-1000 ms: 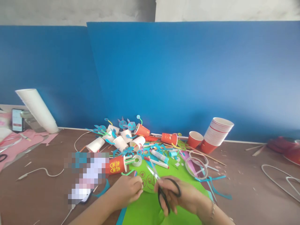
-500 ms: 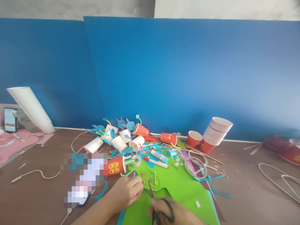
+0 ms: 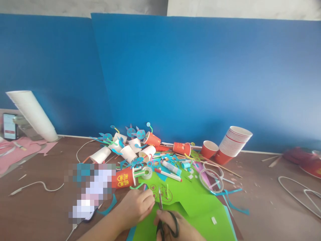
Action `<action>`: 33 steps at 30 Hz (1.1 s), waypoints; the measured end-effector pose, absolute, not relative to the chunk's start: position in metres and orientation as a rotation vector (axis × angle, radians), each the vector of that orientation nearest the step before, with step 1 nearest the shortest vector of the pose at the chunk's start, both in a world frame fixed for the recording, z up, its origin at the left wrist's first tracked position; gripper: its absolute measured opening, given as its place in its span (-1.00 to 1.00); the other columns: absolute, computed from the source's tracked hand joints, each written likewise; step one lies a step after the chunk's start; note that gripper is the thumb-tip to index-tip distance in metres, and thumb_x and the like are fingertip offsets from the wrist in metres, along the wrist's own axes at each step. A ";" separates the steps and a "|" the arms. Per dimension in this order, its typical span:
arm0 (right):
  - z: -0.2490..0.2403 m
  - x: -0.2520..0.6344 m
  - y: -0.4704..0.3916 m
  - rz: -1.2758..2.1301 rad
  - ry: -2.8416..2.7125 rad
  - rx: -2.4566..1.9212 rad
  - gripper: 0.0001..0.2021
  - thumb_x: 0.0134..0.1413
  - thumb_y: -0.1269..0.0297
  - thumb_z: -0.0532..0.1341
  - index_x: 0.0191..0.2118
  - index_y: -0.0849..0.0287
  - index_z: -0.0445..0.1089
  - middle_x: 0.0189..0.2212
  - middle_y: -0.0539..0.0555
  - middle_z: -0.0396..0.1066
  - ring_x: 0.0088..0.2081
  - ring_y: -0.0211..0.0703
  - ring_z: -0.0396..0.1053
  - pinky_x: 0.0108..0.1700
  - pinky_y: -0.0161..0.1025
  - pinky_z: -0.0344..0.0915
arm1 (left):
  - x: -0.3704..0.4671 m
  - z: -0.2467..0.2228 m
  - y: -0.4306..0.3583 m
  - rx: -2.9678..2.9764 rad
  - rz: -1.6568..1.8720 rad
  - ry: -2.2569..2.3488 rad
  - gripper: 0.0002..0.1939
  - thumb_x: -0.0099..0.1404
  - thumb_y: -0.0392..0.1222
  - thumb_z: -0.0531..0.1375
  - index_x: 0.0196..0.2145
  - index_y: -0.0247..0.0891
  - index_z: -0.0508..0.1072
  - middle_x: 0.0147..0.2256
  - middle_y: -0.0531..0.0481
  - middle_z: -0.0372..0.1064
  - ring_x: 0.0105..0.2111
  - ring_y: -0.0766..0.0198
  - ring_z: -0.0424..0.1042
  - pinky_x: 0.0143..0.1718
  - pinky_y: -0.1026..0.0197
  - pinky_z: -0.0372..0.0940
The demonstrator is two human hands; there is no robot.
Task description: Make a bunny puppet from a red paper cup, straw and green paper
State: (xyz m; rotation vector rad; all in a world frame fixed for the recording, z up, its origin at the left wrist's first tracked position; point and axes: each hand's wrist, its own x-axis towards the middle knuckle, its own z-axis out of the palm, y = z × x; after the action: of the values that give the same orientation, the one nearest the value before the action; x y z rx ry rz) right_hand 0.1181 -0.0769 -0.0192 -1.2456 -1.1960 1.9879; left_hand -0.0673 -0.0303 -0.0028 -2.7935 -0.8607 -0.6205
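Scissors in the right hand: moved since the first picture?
Yes. Judged against the gold-printed red cup, the scissors in the right hand have shifted toward the wearer and slightly left.

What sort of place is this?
Probably a paper-craft workspace, judging by the scissors at the green paper, the glue stick and the tall stack of paper cups.

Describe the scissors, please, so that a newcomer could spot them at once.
Below the blue partition, find the green paper on the brown table. Over it, the right hand holds the scissors; black loop handles and metal blades set them apart from the white marker beyond.
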 end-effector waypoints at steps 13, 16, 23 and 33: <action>0.017 0.098 -0.081 1.879 -0.982 -1.595 -0.44 -0.29 -0.26 0.26 -0.51 0.27 0.31 -0.81 -0.09 0.20 -0.73 -0.41 0.10 -0.66 -0.44 0.01 | -0.067 -0.008 -0.030 -2.777 -0.617 -0.848 -0.80 0.32 -0.34 -0.02 -0.46 -0.21 0.26 -0.49 0.08 0.29 -0.60 0.32 0.18 -0.60 0.20 -0.06; 0.005 0.097 -0.084 1.873 -0.911 -1.533 -0.44 -0.32 -0.24 0.29 -0.48 0.26 0.32 -0.82 -0.10 0.20 -0.74 -0.40 0.11 -0.67 -0.44 0.00 | -0.067 -0.007 -0.030 -2.794 -0.573 -0.871 -0.81 0.31 -0.34 -0.01 -0.46 -0.21 0.26 -0.48 0.09 0.30 -0.59 0.32 0.19 -0.60 0.20 -0.05; -0.016 0.102 -0.088 1.902 -0.906 -1.413 -0.43 -0.28 -0.23 0.29 -0.41 0.28 0.35 -0.77 -0.07 0.26 -0.71 -0.36 0.19 -0.65 -0.44 0.03 | -0.066 -0.002 -0.032 -2.882 -0.421 -0.991 -0.93 0.32 -0.24 0.04 -0.32 -0.19 0.29 -0.33 0.07 0.37 -0.50 0.29 0.29 -0.59 0.21 0.01; -0.016 0.091 -0.082 1.899 -0.885 -1.358 -0.45 -0.21 -0.25 0.24 -0.40 0.25 0.32 -0.79 -0.11 0.19 -0.72 -0.34 0.16 -0.67 -0.41 0.02 | -0.065 -0.008 -0.029 -2.816 -0.557 -0.848 -0.74 0.38 -0.32 -0.09 -0.43 -0.23 0.28 -0.48 0.05 0.25 -0.59 0.31 0.17 -0.62 0.19 -0.02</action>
State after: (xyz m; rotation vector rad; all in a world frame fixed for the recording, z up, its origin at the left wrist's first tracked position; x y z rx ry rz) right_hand 0.0905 -0.0822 -0.0160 -1.3579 -0.8847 1.8988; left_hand -0.0652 -0.0291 -0.0077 -2.8163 -0.8484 -0.5575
